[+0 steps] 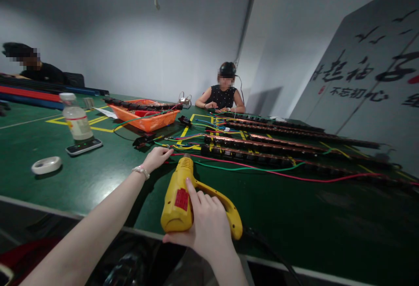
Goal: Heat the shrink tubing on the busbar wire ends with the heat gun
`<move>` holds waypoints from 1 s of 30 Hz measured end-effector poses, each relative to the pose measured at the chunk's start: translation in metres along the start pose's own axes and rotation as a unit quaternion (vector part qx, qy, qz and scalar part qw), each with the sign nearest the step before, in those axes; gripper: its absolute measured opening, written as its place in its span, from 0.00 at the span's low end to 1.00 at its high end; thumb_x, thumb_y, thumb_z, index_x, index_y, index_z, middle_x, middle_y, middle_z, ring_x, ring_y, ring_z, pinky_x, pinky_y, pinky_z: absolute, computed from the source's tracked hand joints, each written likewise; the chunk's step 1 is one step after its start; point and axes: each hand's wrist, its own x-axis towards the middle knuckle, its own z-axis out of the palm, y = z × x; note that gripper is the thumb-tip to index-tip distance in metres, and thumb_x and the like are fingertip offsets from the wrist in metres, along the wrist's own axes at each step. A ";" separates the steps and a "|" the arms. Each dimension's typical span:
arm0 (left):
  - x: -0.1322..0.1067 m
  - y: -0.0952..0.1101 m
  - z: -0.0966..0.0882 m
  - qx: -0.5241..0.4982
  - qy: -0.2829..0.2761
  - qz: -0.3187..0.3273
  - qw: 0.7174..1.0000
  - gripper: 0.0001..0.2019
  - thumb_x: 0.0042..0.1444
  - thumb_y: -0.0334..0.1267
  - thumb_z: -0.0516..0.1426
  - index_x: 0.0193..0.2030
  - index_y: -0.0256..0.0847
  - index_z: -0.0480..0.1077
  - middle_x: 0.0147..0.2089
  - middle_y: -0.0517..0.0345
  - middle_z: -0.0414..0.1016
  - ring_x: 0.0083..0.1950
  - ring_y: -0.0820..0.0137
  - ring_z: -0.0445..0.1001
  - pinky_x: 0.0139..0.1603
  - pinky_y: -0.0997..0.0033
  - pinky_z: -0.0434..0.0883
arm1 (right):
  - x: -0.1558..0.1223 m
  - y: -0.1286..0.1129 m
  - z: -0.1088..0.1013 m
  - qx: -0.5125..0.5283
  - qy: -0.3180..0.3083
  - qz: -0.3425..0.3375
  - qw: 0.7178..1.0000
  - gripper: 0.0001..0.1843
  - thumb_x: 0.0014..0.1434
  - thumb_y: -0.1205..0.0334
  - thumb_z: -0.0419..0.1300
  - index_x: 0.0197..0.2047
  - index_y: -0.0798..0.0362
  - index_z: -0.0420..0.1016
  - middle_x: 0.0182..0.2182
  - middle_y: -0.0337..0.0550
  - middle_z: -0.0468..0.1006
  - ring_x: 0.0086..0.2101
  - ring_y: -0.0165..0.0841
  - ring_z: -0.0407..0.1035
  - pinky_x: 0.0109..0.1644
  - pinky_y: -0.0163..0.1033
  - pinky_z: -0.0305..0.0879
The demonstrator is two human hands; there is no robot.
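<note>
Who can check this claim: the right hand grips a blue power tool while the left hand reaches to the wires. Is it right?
No. The head view shows the power tool is yellow, not blue. The rest stands: the right hand grips it while the left hand reaches to the wires.

My left arm stretches far forward, forearm bare and straight, and my left grip point(157, 156) lies palm down with the fingers loosely curled, not clenched. My right grip point(205, 228) sits nearer, back of the hand up, fingers wrapped closed, index finger laid straight forward.
</note>
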 end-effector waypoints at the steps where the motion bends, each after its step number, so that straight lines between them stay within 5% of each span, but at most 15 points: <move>1: 0.000 0.001 -0.001 0.002 0.002 -0.002 1.000 0.26 0.57 0.57 0.44 0.18 0.39 0.60 0.18 0.63 0.54 0.23 0.74 0.53 0.26 0.72 0.48 | -0.002 0.004 -0.001 -0.002 0.003 0.001 1.000 0.64 0.36 0.25 0.60 0.68 0.53 0.47 0.40 0.48 0.71 0.39 0.43 0.67 0.46 0.51 0.62; 18: -0.002 0.009 -0.003 0.025 0.003 -0.041 0.999 0.25 0.58 0.55 0.44 0.18 0.40 0.59 0.19 0.62 0.57 0.22 0.74 0.56 0.26 0.72 0.48 | -0.029 0.063 -0.011 -0.096 0.134 0.030 0.986 0.59 0.40 0.28 0.61 0.67 0.51 0.47 0.38 0.45 0.74 0.35 0.41 0.68 0.40 0.45 0.62; 23: -0.002 0.011 -0.002 0.029 0.009 -0.050 0.998 0.25 0.58 0.55 0.44 0.18 0.40 0.60 0.20 0.61 0.60 0.23 0.73 0.58 0.26 0.72 0.49 | -0.028 0.055 -0.002 -0.139 0.161 0.028 0.977 0.60 0.42 0.27 0.58 0.67 0.54 0.45 0.36 0.46 0.73 0.32 0.40 0.66 0.39 0.45 0.60; 30: -0.003 0.012 -0.001 0.049 -0.001 -0.071 0.996 0.25 0.58 0.56 0.43 0.21 0.41 0.65 0.23 0.59 0.66 0.25 0.71 0.62 0.27 0.73 0.50 | -0.017 0.014 0.012 -0.155 0.160 0.045 0.974 0.63 0.41 0.28 0.60 0.68 0.61 0.43 0.35 0.48 0.70 0.33 0.42 0.64 0.40 0.48 0.59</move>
